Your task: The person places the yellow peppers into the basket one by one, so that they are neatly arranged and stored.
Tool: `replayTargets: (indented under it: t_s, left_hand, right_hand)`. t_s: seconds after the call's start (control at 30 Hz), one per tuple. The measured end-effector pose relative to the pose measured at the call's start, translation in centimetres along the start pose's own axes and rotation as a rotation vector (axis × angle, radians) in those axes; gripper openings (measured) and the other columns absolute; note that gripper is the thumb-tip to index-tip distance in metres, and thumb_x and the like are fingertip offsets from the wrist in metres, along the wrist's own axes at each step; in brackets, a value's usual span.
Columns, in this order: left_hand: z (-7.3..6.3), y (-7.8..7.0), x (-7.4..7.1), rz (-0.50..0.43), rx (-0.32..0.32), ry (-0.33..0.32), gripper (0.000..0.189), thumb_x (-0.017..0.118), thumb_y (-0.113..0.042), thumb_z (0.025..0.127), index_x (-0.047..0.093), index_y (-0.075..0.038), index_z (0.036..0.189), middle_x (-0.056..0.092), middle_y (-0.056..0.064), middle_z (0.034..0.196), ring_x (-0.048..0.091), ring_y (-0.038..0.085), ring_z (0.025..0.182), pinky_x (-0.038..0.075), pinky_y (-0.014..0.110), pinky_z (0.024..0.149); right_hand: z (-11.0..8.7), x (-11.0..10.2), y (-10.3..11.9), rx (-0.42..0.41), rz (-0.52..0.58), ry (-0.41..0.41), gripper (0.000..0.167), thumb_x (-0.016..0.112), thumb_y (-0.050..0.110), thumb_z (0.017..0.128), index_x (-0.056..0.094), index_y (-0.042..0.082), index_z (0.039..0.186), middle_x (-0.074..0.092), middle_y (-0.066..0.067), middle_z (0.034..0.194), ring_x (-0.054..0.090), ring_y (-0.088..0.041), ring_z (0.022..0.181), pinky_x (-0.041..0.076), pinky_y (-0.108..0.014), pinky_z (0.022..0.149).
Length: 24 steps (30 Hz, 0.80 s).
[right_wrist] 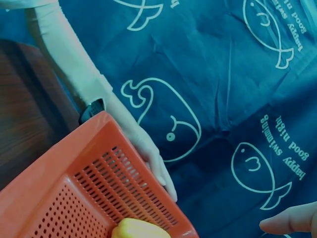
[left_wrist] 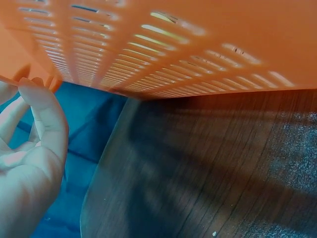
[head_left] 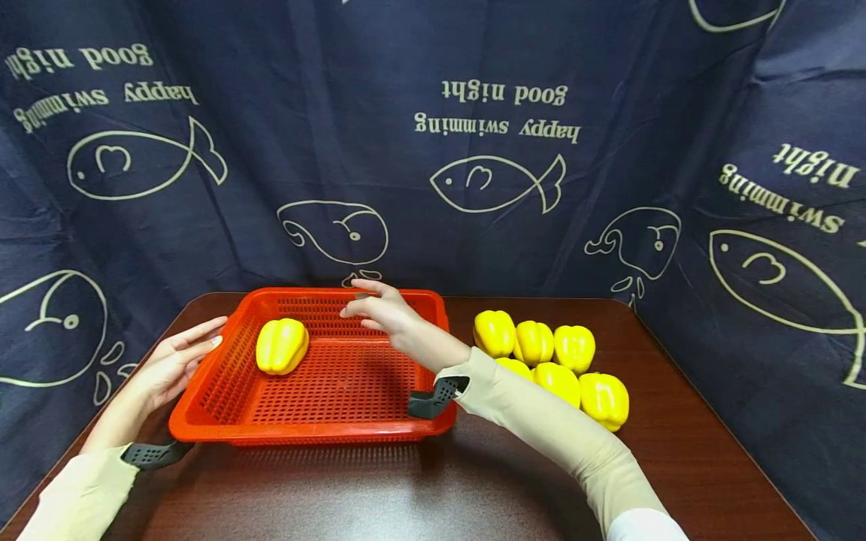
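Note:
A red plastic basket (head_left: 318,432) with slotted walls stands on the table, one yellow bell pepper (head_left: 282,346) lying in its left part. My left hand (head_left: 177,361) is at the outside of the basket's left rim. Its fingertips touch the rim, as the left wrist view also shows at the orange-looking rim (left_wrist: 52,82). Over the basket's back right part hovers my right hand (head_left: 387,308), fingers spread loosely and holding nothing. Only a fingertip of it (right_wrist: 290,219) appears in the right wrist view.
Several more yellow bell peppers (head_left: 604,400) sit grouped on the table to the right of the basket, partly behind my right forearm. The dark brown wooden table (head_left: 704,481) meets a navy curtain (head_left: 379,135) printed with fish and whales at the back and sides.

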<state>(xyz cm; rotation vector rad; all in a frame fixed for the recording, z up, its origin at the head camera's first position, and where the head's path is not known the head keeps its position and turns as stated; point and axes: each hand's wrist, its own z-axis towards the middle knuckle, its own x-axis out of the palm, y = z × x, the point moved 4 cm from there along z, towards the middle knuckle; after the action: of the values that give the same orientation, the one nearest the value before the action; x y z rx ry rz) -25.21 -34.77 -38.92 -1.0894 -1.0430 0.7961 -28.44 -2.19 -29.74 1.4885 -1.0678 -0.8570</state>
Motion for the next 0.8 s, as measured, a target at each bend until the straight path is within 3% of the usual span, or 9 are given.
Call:
replayTargets:
  t_s: [0.27,0.57,0.8]
  left_hand:
    - [0.0,-0.1,0.0,0.013,-0.006,-0.005,0.045,0.037,0.003,0.101,0.061,-0.025,0.127,0.068,-0.011,0.116,0.07,0.01,0.095,0.058,0.025,0.076]
    - [0.1,-0.1,0.2,-0.004,-0.012,-0.005,0.045,0.037,0.002,0.101,0.062,-0.026,0.126,0.068,-0.012,0.116,0.07,0.01,0.095,0.058,0.026,0.076]
    - [0.0,-0.1,0.1,0.02,-0.021,-0.021,0.044,0.038,0.001,0.101,0.063,-0.027,0.125,0.068,-0.014,0.115,0.069,0.009,0.095,0.058,0.025,0.076]
  right_hand:
    - [-0.9,-2.4,0.3,-0.05,-0.009,0.015,0.063,0.066,-0.002,0.08,0.05,0.015,0.139,0.051,-0.009,0.139,0.052,-0.028,0.125,0.036,-0.048,0.112]
    - [-2.1,-5.1,0.1,-0.105,-0.127,-0.021,0.063,0.068,0.001,0.08,0.05,0.014,0.138,0.048,-0.011,0.143,0.05,-0.028,0.126,0.042,-0.046,0.107]
    - [-3.2,-7.5,-0.5,-0.137,-0.183,-0.041,0.062,0.067,0.001,0.079,0.05,0.014,0.137,0.045,-0.016,0.145,0.049,-0.034,0.129,0.039,-0.049,0.11]
